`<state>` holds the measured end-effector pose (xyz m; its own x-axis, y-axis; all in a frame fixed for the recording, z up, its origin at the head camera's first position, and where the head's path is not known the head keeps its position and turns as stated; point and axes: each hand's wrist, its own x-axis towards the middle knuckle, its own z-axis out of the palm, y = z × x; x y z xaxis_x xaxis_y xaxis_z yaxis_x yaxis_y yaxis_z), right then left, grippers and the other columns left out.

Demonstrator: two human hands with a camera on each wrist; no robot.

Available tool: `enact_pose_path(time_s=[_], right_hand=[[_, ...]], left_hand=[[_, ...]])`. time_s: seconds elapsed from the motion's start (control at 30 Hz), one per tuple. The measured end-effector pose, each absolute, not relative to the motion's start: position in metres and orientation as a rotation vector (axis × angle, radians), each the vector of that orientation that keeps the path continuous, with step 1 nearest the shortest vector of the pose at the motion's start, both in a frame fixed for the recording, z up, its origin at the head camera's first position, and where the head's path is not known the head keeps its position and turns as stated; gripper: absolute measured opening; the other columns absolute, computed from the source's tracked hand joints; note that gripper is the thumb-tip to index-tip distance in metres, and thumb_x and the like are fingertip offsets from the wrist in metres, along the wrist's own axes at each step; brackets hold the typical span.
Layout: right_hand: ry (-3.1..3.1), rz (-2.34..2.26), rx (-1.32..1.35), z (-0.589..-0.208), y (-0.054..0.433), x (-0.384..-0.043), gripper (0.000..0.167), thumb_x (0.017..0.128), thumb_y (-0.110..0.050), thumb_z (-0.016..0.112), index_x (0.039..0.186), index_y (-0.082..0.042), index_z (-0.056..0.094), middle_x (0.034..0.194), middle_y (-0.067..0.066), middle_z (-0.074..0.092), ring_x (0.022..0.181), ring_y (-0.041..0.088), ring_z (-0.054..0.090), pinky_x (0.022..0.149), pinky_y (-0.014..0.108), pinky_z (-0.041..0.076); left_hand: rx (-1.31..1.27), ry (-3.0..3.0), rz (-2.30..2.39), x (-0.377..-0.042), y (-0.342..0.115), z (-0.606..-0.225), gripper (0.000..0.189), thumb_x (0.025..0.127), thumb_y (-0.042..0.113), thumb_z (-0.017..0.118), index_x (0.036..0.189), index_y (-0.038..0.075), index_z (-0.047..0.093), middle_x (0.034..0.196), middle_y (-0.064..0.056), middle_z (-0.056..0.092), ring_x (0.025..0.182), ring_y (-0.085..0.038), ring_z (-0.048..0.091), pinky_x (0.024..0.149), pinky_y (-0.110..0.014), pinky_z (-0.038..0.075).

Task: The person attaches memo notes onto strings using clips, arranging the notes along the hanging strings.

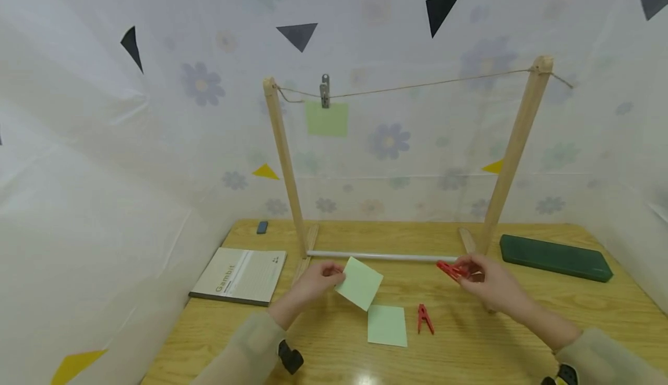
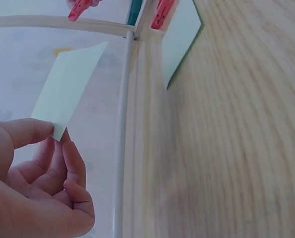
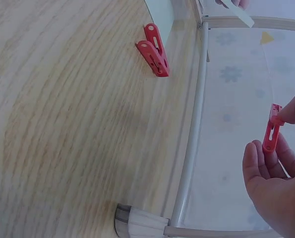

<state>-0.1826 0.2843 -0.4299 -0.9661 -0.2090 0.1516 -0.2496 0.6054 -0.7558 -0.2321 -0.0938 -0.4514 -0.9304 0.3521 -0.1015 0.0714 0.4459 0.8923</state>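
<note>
My left hand [image 1: 316, 283] pinches a corner of a pale green paper square [image 1: 360, 284] between thumb and fingers, holding it tilted above the table. In the left wrist view that same paper [image 2: 70, 84] stands up from the fingertips. My right hand [image 1: 493, 286] holds a red clothespin [image 1: 452, 270], seen between thumb and fingers in the right wrist view [image 3: 272, 130]. On the table lie another pale green paper square [image 1: 387, 326] and, just right of it, a second red clothespin [image 1: 425, 319]. A metal clip [image 1: 325, 92] holds a green paper [image 1: 327, 119] on the string [image 1: 417, 85].
Two wooden posts [image 1: 286, 164] carry the string, with a white rod [image 1: 383, 255] between their feet. A notebook [image 1: 237, 275] lies at left, a small blue block [image 1: 262, 227] behind it. A dark green case [image 1: 555, 257] lies at right.
</note>
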Motion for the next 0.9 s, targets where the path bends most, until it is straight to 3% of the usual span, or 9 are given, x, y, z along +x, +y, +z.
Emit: enact_pose_path(time_s=[0.17,0.43,0.67,0.9], right_hand=[[-2.725,1.269,0.444,-0.420,0.282,-0.183,0.025,0.089,-0.001,0.066,0.114,0.002,0.062,0.104,0.013,0.066,0.083,-0.002,0.059,0.070,0.022,0.055],[-2.703,1.154,0.424,-0.397,0.283,-0.189,0.027,0.090,-0.002,0.067,0.116,0.002,0.063,0.109,0.018,0.067,0.085,-0.005,0.061,0.071,0.020,0.054],[-2.710,1.177,0.428,-0.378,0.284,-0.197,0.029,0.095,-0.008,0.064,0.122,0.000,0.060,0.117,0.019,0.064,0.091,-0.008,0.058,0.072,0.020,0.054],[-2.687,1.192,0.462,-0.366,0.280,-0.204,0.028,0.097,-0.010,0.061,0.124,-0.002,0.059,0.116,0.016,0.064,0.092,-0.013,0.056,0.074,0.019,0.053]], left_hand=[[0.378,2.414,1.538,-0.234,-0.090,-0.449,0.024,0.098,0.018,0.061,0.112,-0.001,0.065,0.102,-0.012,0.067,0.088,-0.015,0.059,0.085,-0.048,0.050],[0.348,2.378,1.627,-0.242,-0.080,-0.439,0.025,0.099,0.020,0.062,0.114,0.001,0.064,0.105,-0.011,0.066,0.091,-0.016,0.059,0.089,-0.048,0.049],[0.303,2.457,1.598,-0.245,-0.063,-0.422,0.025,0.097,0.023,0.064,0.115,0.006,0.066,0.107,-0.008,0.067,0.098,-0.019,0.061,0.085,-0.039,0.050],[0.311,2.397,1.684,-0.249,-0.054,-0.409,0.026,0.098,0.021,0.062,0.118,0.005,0.065,0.106,-0.008,0.066,0.095,-0.018,0.060,0.088,-0.042,0.050]])
